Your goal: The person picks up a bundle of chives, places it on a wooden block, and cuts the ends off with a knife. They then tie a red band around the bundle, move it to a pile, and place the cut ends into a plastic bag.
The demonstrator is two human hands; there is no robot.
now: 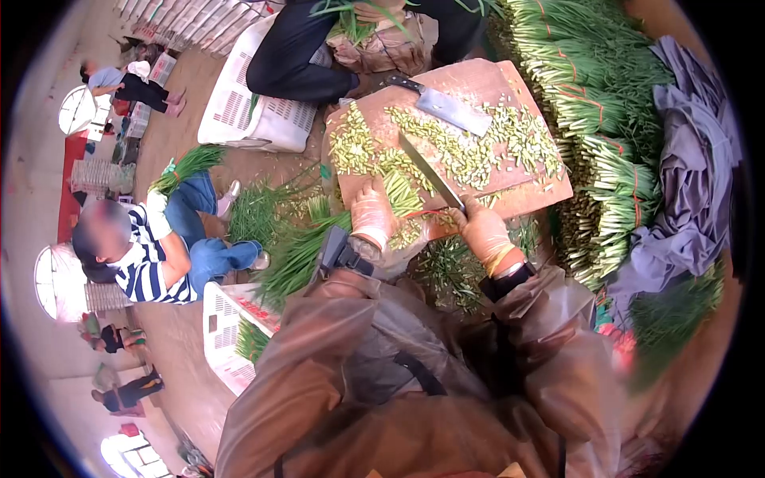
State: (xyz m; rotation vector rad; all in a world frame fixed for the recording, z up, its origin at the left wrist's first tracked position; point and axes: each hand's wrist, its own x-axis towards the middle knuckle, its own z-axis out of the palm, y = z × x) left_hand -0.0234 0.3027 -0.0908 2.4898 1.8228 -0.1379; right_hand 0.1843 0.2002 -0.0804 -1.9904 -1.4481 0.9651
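Bundle of long green stalks with pale cut ends: lying at the near left edge of the brown, slab-like chopping board, its green tops trailing off the board towards the wearer's left. A thin red band shows near it.

Left hand: palm down over the stalks, fingers close together and partly curled, pressing on the bundle.

Right hand: closed round the handle of a long, narrow steel knife, whose blade slants away over the board, just right of the bundle. A yellow band and a black band circle that wrist.

Board surface: short, pale green chopped pieces scattered widely. At the far side lies a broad steel cleaver with a black handle, flat, touched by neither hand.

Right of board: banded green bunches stacked in a long row, pale ends facing the board; crumpled grey-purple cloth lies against them.

Beyond the board: a person in dark trousers sits by a white plastic crate. To the left, a seated person in a striped top holds green stalks.
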